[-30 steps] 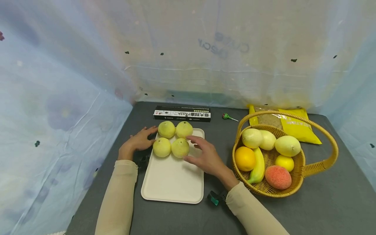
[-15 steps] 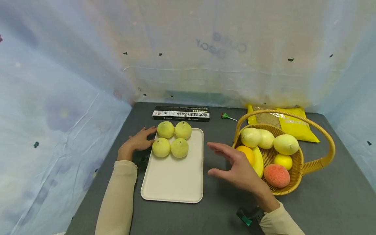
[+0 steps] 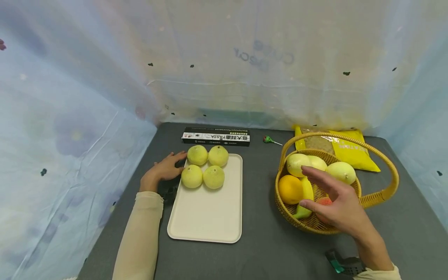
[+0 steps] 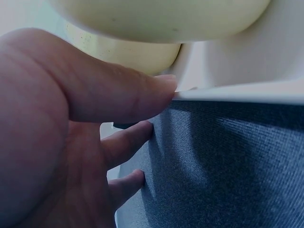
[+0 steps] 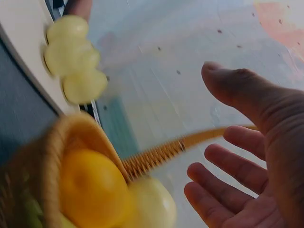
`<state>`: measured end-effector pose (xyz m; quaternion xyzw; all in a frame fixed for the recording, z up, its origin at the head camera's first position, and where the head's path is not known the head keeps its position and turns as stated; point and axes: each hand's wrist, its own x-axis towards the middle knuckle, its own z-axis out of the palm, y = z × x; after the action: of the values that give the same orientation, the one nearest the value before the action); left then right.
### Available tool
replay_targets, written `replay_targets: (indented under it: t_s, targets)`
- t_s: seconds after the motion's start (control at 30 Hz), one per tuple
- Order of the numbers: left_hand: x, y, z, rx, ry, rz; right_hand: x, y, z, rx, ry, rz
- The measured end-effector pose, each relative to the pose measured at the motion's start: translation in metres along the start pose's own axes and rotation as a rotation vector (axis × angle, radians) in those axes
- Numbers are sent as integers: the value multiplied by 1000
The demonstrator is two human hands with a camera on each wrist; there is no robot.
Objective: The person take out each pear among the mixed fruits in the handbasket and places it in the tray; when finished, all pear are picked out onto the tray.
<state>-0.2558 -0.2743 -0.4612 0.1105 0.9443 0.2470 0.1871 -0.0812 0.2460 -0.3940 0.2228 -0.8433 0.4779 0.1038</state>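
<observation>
Basket fruit: in wicker basket, right under right hand.
Right hand: released, fingers spread, empty; has swung off the tray to hover over basket, likely reaching for another fruit.
Left hand: flat on table, thumb touching tray edge, unmoved.
Pears: four on tray, beside left hand.

a dark grey table fills the lower view. at its far edge a long black pasta box lies flat, its white label strip facing forward, just behind the tray. right of the box, apart from it, lies a small lollipop with a green and red head. a yellow bag lies behind the basket, partly hidden by it. a pale crinkled sheet with small black dots and faint mirrored lettering walls the table in
</observation>
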Motion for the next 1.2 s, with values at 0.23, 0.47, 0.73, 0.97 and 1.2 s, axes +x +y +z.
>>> replay_targets:
  t_s: [0.23,0.47,0.73,0.97,1.2]
  targets:
    - [1,-1,0,15,5,-4,-3,3,-21,-86,63,19]
    - [-2,1,0,0,2,-8,9,5,-27,-227,103,1]
    - [-2,2,1,-1,2,-5,29,10,-34,-382,16,151]
    - [-1,2,1,2,1,-5,49,21,-32,-396,-92,177]
    - [-1,1,0,4,7,-4,65,35,-25,-401,-153,185]
